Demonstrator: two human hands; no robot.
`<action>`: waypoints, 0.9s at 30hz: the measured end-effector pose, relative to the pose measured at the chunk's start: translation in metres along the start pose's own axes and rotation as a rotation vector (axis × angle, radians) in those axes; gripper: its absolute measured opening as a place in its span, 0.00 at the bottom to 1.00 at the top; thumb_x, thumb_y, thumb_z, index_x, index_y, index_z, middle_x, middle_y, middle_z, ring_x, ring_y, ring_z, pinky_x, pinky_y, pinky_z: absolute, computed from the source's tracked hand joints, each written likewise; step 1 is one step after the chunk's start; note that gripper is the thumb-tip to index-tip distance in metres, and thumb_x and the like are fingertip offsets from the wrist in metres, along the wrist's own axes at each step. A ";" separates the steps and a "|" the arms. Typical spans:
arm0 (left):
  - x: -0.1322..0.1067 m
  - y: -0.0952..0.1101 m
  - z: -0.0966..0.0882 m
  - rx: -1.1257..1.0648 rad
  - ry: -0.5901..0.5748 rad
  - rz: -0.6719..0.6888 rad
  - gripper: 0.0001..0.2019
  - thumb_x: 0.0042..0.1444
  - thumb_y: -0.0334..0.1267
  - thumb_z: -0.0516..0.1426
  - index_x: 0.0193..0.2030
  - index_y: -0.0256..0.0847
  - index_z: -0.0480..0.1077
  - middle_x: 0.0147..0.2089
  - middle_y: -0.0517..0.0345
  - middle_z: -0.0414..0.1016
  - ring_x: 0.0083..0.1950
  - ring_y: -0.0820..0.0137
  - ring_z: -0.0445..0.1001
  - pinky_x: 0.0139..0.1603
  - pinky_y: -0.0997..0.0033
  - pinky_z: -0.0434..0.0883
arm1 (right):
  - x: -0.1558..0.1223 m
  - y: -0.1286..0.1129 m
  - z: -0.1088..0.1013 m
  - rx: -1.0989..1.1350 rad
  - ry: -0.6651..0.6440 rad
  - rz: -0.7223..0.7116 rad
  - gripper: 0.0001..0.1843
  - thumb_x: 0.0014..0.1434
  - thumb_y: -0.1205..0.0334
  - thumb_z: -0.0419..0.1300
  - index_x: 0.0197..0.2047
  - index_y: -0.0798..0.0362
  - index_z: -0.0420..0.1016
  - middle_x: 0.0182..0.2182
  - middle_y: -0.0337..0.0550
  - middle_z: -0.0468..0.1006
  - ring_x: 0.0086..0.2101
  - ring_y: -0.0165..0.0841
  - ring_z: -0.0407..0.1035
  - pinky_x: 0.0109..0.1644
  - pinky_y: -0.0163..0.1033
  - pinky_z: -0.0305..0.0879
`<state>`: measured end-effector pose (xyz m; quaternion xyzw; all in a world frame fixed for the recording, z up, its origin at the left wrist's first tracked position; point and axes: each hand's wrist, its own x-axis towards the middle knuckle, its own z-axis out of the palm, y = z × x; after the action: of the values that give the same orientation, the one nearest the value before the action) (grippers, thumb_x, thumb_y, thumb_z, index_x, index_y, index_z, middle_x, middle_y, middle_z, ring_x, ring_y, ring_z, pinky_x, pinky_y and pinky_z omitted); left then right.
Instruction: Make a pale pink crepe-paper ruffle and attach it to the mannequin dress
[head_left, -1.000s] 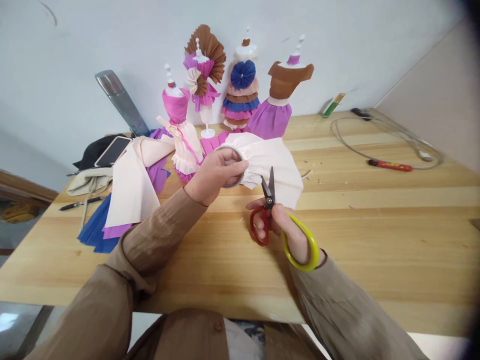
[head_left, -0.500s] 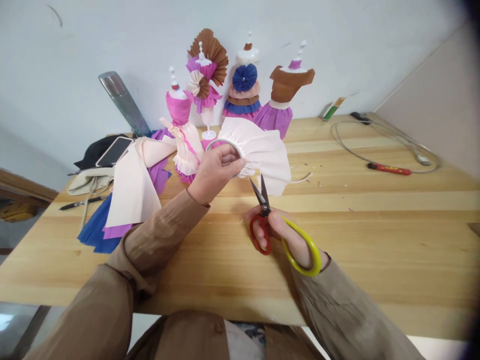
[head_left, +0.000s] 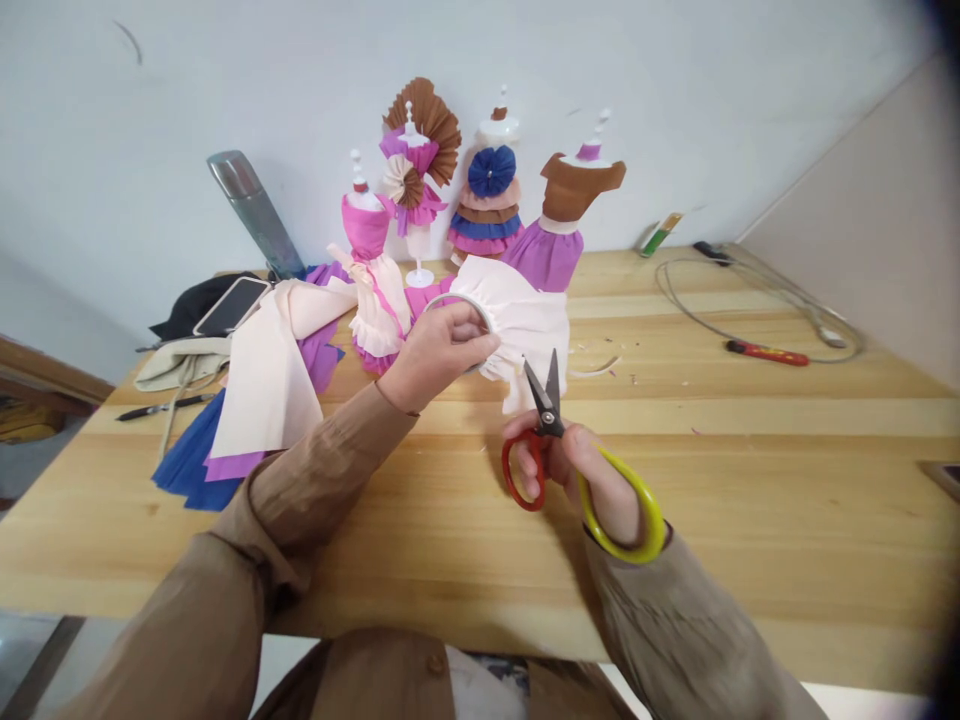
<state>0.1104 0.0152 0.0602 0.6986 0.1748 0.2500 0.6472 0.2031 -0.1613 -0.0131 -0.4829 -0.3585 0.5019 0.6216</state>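
Observation:
My left hand [head_left: 442, 350] pinches the gathered edge of a cream piece of crepe paper [head_left: 531, 322], fanned out to the right in folds. A thin ring-like band [head_left: 480, 308] curves around the fingers of that hand. In my right hand [head_left: 577, 465] is a pair of scissors [head_left: 550, 418] with one red and one yellow handle. Their dark blades stand apart, tips pointing up, close to the lower right edge of the cream piece. Whether the blades touch it I cannot tell.
Several small dress forms, one with a brown top [head_left: 577, 188], stand along the wall. On the left lie coloured sheets [head_left: 262, 385], a phone [head_left: 234, 305], a pen [head_left: 163, 407] and a tilted flask [head_left: 255, 215]. Rightward are a looped cable [head_left: 667, 300] and a red-handled tool [head_left: 766, 353].
My right hand has shifted slightly right with the scissors, blades still apart. The cream piece now hangs lower and looks narrower. My left hand keeps its hold; the whole view has tilted a little.

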 end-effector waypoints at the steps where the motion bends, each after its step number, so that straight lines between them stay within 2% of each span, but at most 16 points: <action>1: 0.000 0.000 0.000 -0.018 -0.004 -0.018 0.08 0.48 0.31 0.61 0.27 0.37 0.64 0.19 0.68 0.61 0.21 0.82 0.57 0.24 0.78 0.54 | 0.000 0.002 0.000 -0.012 0.008 -0.002 0.34 0.56 0.30 0.53 0.45 0.55 0.71 0.22 0.37 0.66 0.19 0.31 0.62 0.23 0.39 0.60; 7: 0.001 -0.002 -0.002 -0.074 0.012 -0.037 0.11 0.46 0.34 0.64 0.27 0.37 0.63 0.20 0.68 0.61 0.21 0.82 0.58 0.24 0.78 0.53 | 0.000 0.008 0.003 -0.034 0.039 -0.017 0.33 0.56 0.31 0.54 0.44 0.55 0.71 0.21 0.37 0.66 0.19 0.30 0.62 0.21 0.38 0.60; 11: -0.001 0.001 0.000 -0.144 -0.094 -0.102 0.16 0.42 0.38 0.68 0.27 0.36 0.65 0.18 0.69 0.59 0.20 0.83 0.56 0.22 0.79 0.52 | 0.001 0.005 0.004 -0.029 0.058 -0.007 0.33 0.55 0.31 0.55 0.43 0.55 0.71 0.20 0.36 0.66 0.18 0.30 0.62 0.20 0.38 0.60; 15: -0.003 0.005 0.001 -0.219 -0.153 -0.171 0.18 0.40 0.40 0.70 0.28 0.34 0.66 0.20 0.66 0.63 0.20 0.83 0.57 0.22 0.79 0.51 | 0.002 0.000 0.005 -0.078 0.133 -0.024 0.33 0.55 0.31 0.56 0.42 0.55 0.71 0.19 0.36 0.66 0.19 0.30 0.62 0.21 0.37 0.60; 21: -0.002 -0.002 0.001 -0.174 -0.180 -0.189 0.17 0.42 0.40 0.69 0.30 0.33 0.68 0.18 0.67 0.62 0.20 0.83 0.57 0.23 0.79 0.52 | 0.002 0.005 0.004 -0.054 0.099 -0.045 0.31 0.56 0.32 0.57 0.43 0.55 0.70 0.21 0.36 0.67 0.19 0.29 0.64 0.20 0.36 0.61; 27: -0.005 -0.005 0.007 -0.185 -0.197 -0.228 0.17 0.40 0.39 0.69 0.30 0.33 0.67 0.21 0.65 0.67 0.21 0.83 0.60 0.23 0.79 0.54 | 0.003 0.009 0.005 -0.064 0.118 -0.112 0.31 0.58 0.33 0.54 0.47 0.55 0.70 0.23 0.36 0.67 0.21 0.30 0.64 0.23 0.37 0.63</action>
<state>0.1111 0.0068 0.0544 0.6329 0.1651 0.1203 0.7468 0.1964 -0.1566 -0.0207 -0.5104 -0.3635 0.4256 0.6529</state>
